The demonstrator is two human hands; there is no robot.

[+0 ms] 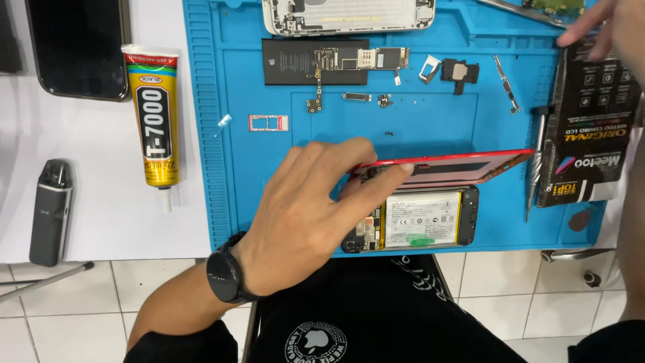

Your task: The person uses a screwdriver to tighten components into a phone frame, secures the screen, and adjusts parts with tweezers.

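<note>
Red back cover [443, 165] pinched at its left end by the left hand [302, 215], fingers closed narrowly on the rim, thumb side hidden beneath. Long axis of the cover left to right, roughly parallel to the near edge of the blue mat [201, 134], right end tipped slightly toward the far edge, whole piece lifted and tilted rather than lying flat. Directly under it and just nearer the near edge, opened phone [420, 222] with its battery face up, same left-right axis, left end touching or almost touching the left hand's fingertips; exact contact impossible to tell. Cover therefore straight off the fingertips to the right, opened phone just below them. Right hand [605, 23] well apart at the far right corner of the mat, only partly in view, fingers stretched onto the top edge of a black box [591, 128]; gripping or merely resting, impossible to tell. Left hand clearly the nearer of the two to both cover and phone. Screwdriver [535, 161] upright in the view between the cover's right end and the box, tip close to the cover's corner. Small loose parts and a black battery [295, 64] toward the far edge; glue tube [156, 121] off the mat's left edge on the white table.
</note>
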